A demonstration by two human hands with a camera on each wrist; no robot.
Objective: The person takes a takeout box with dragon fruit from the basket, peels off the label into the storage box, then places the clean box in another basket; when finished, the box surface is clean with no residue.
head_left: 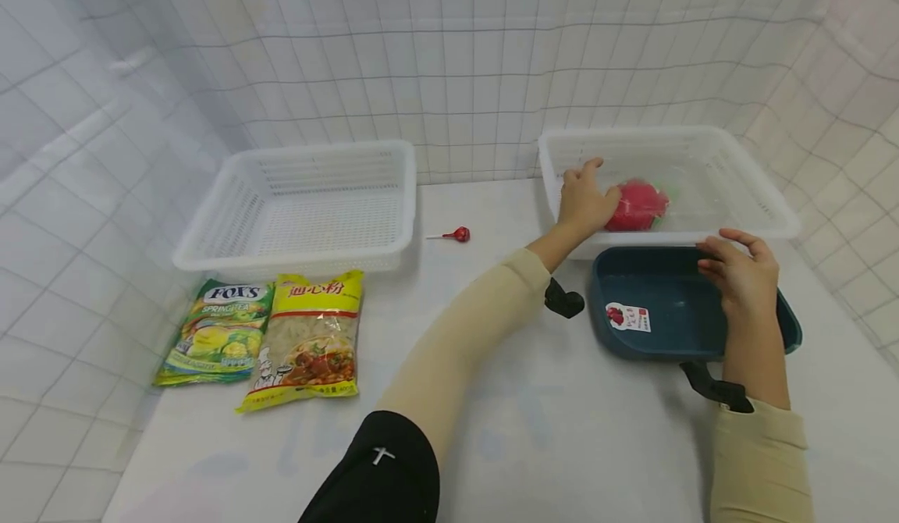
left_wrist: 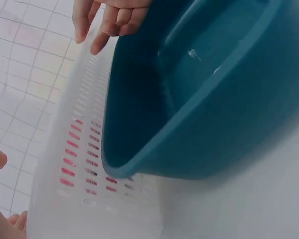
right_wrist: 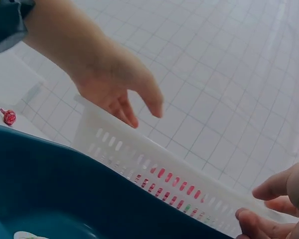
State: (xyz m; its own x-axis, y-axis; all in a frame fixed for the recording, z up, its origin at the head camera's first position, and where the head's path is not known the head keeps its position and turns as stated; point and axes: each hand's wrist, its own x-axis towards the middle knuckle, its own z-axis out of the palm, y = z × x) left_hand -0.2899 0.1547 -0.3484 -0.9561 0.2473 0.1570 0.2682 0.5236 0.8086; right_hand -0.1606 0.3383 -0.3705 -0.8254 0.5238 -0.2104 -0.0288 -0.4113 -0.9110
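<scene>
My left hand (head_left: 587, 199) reaches over the near left part of the right-hand white basket (head_left: 737, 160), fingers spread and thumb beside a round pink-red thing (head_left: 635, 205) with green tips. That thing lies in the basket, partly blurred, and shows pink through the slots in the left wrist view. My right hand (head_left: 747, 277) is over the far right of a dark teal basin (head_left: 674, 304), fingers loosely bent near its rim and the basket's edge. In the right wrist view, the fingers of the right hand (right_wrist: 279, 204) hold nothing.
A white basket (head_left: 330, 195) stands at the left. A red lollipop (head_left: 460, 234) lies between the baskets. In front of the left basket are a green Fox's candy bag (head_left: 221, 332) and a yellow noodle bag (head_left: 309, 343). Tile-patterned sheeting (head_left: 463, 62) surrounds the table.
</scene>
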